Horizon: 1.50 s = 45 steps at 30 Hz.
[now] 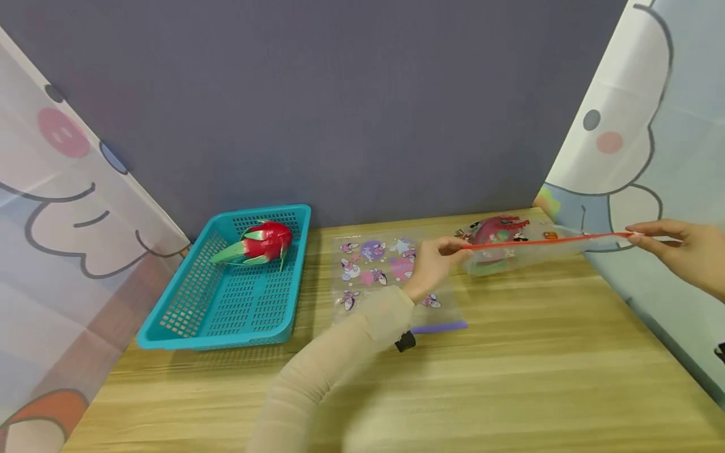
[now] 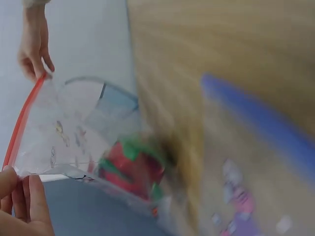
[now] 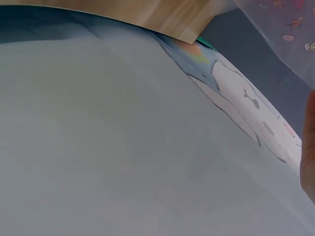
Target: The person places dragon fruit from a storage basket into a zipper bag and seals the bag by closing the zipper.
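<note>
A clear zip bag with a red zip strip hangs stretched between my two hands at the right of the table. My left hand pinches one end of the strip, and my right hand pinches the other. Inside the bag lies a red and green toy dragon fruit, low in the bag and near the tabletop. In the right wrist view only a sliver of the right hand and a corner of the bag show. Beside my left forearm, a second clear bag with a purple zip strip lies flat.
A blue plastic basket stands at the left of the table, with another toy dragon fruit in it. A dark panel rises behind the table, and printed cloths hang at both sides.
</note>
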Tool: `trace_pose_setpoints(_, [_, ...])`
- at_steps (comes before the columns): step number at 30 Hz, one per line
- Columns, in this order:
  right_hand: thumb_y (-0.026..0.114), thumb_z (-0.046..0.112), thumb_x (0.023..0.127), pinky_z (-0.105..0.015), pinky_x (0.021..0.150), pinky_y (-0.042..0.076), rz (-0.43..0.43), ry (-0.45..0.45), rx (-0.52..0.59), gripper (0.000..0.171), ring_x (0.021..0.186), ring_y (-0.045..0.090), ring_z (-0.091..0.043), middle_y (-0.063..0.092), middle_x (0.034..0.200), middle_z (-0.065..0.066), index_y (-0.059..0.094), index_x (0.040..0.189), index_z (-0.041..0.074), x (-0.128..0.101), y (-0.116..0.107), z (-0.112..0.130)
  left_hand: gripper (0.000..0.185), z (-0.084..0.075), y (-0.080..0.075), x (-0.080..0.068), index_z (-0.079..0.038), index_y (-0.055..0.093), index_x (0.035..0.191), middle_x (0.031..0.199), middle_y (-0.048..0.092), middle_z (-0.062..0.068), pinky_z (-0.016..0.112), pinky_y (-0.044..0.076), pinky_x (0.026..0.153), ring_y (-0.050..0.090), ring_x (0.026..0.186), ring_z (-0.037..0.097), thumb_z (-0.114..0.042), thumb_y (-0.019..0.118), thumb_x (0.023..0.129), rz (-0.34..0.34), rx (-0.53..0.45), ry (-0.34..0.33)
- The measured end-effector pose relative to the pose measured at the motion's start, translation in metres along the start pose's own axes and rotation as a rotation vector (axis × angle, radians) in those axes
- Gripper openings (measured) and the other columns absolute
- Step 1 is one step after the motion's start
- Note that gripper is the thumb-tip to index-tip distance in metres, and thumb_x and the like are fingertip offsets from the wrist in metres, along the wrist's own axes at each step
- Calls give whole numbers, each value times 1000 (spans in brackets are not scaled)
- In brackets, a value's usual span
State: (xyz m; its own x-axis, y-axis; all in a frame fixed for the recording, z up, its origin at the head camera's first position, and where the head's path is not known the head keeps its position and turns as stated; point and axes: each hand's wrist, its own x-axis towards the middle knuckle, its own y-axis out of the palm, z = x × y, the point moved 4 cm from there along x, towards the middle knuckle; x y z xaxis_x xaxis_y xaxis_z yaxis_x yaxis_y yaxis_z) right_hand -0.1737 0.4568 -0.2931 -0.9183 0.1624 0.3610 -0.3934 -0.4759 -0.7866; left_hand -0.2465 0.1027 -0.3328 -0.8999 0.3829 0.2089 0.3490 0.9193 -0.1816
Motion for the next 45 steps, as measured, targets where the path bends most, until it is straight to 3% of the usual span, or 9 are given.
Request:
trace_pose_setpoints(11, [63,27,87,-17,50,42,194,49,-21,25,73,29,28,40,82,42,67,97,4,-48,26,-33,12,38,20,-35,-10,71,93,82,69,0,19,51,64,60,68,3,-15,68,83,189,52,-122])
trace_pose_setpoints(18, [61,27,89,-40,56,50,311,74,-20,34,74,56,5,65,100,-14,63,105,-3,-64,36,-40,15,42,22,-39,-11,71,97,78,65,-5,20,49,61,58,67,4,-17,67,83,345,173,-126])
trace_pose_setpoints(21, [63,27,87,-30,55,50,326,78,-6,32,75,33,27,62,95,11,63,106,0,-68,36,-43,16,41,24,-40,-13,71,97,80,65,-7,19,48,65,58,70,3,-19,67,83,368,204,-134])
trace_pose_setpoints(27, [60,29,89,-34,58,52,342,85,29,37,74,39,24,48,91,36,60,111,-1,-72,35,-43,15,38,24,-43,-17,71,99,88,67,-5,19,47,71,58,76,2,-17,66,84,392,230,-128])
trace_pose_setpoints(32, [57,33,91,-55,69,46,374,85,-14,44,101,57,-38,59,110,9,56,118,-2,-72,37,-37,20,33,23,-46,-13,68,105,100,68,-1,17,49,76,61,85,2,-8,64,85,463,206,-110])
trace_pose_setpoints(34, [54,34,92,-59,71,42,389,70,-46,46,106,37,-59,54,124,-15,53,121,-2,-70,36,-30,23,29,21,-47,-11,66,109,105,67,-1,16,49,77,61,89,2,-7,62,86,495,203,-110])
trace_pose_setpoints(37, [49,35,94,-53,65,43,421,42,-107,51,90,50,-49,39,125,-42,50,124,-6,-68,37,-14,27,25,13,-50,-10,62,115,111,64,0,17,47,82,60,97,4,-8,59,89,528,204,-102])
trace_pose_setpoints(42, [50,38,93,-40,59,43,449,-28,-184,53,68,55,-31,44,121,-42,51,124,-6,-71,45,21,32,23,-15,-63,-9,58,121,119,61,0,19,46,88,57,107,10,-17,57,91,541,336,-38])
trace_pose_setpoints(45, [57,34,90,-53,70,45,384,-113,-160,48,97,52,-49,48,120,-38,55,121,-3,-72,50,44,32,17,-38,-75,-13,58,122,122,60,-2,22,46,91,56,111,13,-22,57,91,521,461,-6])
